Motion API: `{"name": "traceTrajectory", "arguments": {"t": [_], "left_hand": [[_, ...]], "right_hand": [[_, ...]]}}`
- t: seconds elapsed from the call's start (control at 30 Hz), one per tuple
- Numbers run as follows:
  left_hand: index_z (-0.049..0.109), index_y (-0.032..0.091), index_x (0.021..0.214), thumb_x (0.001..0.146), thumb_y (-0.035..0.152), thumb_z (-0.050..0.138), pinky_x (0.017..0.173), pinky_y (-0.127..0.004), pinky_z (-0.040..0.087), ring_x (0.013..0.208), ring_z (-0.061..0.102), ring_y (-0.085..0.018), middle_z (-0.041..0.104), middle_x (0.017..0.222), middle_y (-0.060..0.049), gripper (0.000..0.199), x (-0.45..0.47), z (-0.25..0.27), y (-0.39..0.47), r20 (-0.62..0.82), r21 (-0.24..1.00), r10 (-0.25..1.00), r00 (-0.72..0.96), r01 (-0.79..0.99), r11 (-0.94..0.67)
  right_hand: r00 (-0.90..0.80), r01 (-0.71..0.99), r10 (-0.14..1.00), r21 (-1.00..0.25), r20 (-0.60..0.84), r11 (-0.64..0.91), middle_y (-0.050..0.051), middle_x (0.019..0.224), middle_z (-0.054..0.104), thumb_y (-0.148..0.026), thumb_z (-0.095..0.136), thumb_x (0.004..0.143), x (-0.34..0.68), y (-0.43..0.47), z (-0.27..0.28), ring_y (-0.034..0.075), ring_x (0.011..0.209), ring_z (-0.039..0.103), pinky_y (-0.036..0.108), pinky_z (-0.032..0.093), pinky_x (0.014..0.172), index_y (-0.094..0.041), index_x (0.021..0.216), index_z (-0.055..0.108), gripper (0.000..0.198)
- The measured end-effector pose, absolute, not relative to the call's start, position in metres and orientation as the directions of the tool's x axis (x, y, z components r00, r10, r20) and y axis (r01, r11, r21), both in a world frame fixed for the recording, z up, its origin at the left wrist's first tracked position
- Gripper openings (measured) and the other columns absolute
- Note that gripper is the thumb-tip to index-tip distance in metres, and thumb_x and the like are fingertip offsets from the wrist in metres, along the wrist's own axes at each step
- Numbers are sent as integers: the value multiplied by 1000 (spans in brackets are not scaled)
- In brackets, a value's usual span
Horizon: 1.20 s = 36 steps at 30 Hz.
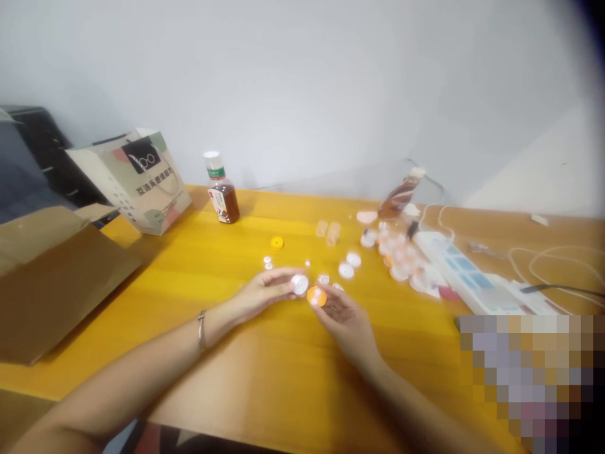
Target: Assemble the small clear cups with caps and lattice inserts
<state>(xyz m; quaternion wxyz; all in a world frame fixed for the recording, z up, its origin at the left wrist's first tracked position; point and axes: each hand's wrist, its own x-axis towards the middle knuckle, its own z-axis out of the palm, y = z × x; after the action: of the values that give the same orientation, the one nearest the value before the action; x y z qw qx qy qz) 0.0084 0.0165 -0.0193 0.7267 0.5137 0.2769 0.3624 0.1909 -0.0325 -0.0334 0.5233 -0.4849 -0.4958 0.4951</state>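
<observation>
Between thumb and fingers, my left hand (265, 291) grips a round white plastic piece (299, 284), like a small spool or cap. Close beside it, my right hand (347, 318) pinches a round orange piece (316, 296) with a pale middle. The two pieces are held a little apart above the table. Just past my fingers lie small clear pieces (323, 279) and two white discs (346, 270). A yellow round piece (276, 243) sits farther back, with two tiny white parts (268, 262) nearer. Motion blurs the finer details.
A cardboard box (61, 277) and a paper bag (151, 183) stand at the left. One bottle (223, 195) is upright at the back; another bottle (401, 194) leans at the right. Beyond a cluster of round pieces (399, 252) lie a white tray (460, 268) and cables (539, 252).
</observation>
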Motion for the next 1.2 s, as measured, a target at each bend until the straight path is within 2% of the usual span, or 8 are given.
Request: {"name": "traceTrajectory", "arguments": {"t": [0.1,0.27,0.4,0.67,0.87,1.07,1.2], "left_hand": [[54,19,113,72,23,65,91,-35,41,90,59,-16,61,102,-6,43,8,-21,18,-16,956,799,601,-224,187],[53,17,112,75,26,62,81,-31,46,81,60,-14,62,96,-7,39,7,-27,19,-42,979,795,606,-135,155],[56,15,105,77,27,60,76,-27,46,78,60,-13,63,91,-6,31,7,-30,20,-12,990,797,603,-107,96],[57,14,103,77,26,60,86,-29,42,91,57,-15,62,100,-8,29,8,-26,19,22,1000,802,597,-8,-21],[56,13,104,76,29,60,84,-30,44,89,59,-16,63,99,-8,32,12,-21,12,41,990,820,571,85,-109],[59,16,100,76,34,59,77,-27,46,80,58,-13,64,91,-5,30,17,-12,-1,175,893,851,494,285,-349],[60,18,97,77,35,57,74,-25,46,78,58,-12,64,90,-3,27,18,-8,-7,229,814,833,504,371,-448]], "right_hand": [[20,-19,999,-999,34,34,3,90,68,-26,66,67,192,-32,-34,17,80,64,33,52,81,-21,102,59,36],[15,3,999,-999,38,38,4,94,67,-25,66,67,192,-33,-33,18,83,64,34,52,83,-20,103,59,36],[-6,32,998,-997,66,66,4,96,67,-24,66,67,192,-33,-36,18,81,65,35,53,82,-21,102,60,36],[-23,94,993,-989,113,115,4,95,68,-24,66,68,192,-32,-44,18,81,66,35,53,82,-21,104,60,37],[-32,78,993,-990,115,117,4,97,68,-25,66,67,192,-33,-42,19,81,66,36,54,81,-23,104,61,37],[-58,71,994,-993,89,93,3,97,68,-26,66,67,192,-34,-42,20,83,66,40,52,84,-24,105,62,38],[-76,102,994,-991,83,90,3,100,67,-26,66,68,193,-34,-46,20,84,65,38,52,83,-24,104,63,36]]}}
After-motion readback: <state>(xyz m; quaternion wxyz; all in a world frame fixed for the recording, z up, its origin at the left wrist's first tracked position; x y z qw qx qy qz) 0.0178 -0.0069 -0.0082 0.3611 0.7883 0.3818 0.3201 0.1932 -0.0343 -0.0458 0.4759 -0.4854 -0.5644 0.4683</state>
